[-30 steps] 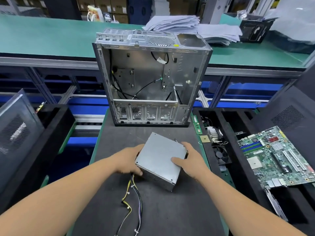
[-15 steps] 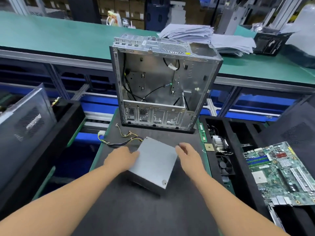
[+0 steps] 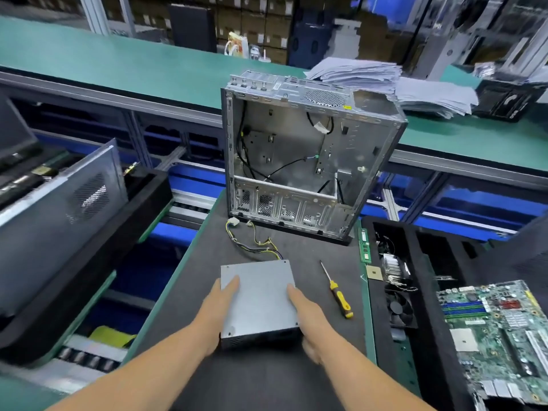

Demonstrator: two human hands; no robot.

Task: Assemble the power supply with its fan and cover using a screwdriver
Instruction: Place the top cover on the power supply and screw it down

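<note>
The head camera looks down on a dark worktop (image 3: 184, 295) where the power supply (image 3: 258, 301), a flat grey metal box, lies near the person's side. The left hand (image 3: 218, 310) rests against its left edge with straight fingers laid over the top face. The right hand (image 3: 308, 318) lies along its right edge, fingers straight and flat on the lid; neither hand curls around the box. A bundle of yellow and black cables (image 3: 258, 244) runs from the far end of the power supply toward an open computer case (image 3: 299, 161), which stands upright at the far end of the worktop with its side panel off. A screwdriver (image 3: 336, 289) with a yellow and black handle lies on the worktop just right of the box, apart from the right hand. In the black foam tray (image 3: 430, 307) to the right sit a small black fan (image 3: 400, 310) and a green motherboard (image 3: 495, 336). A grey vented panel (image 3: 62, 212) leans in a tray on the left. Stacked papers (image 3: 394, 84) lie on the green bench behind the case.
</note>
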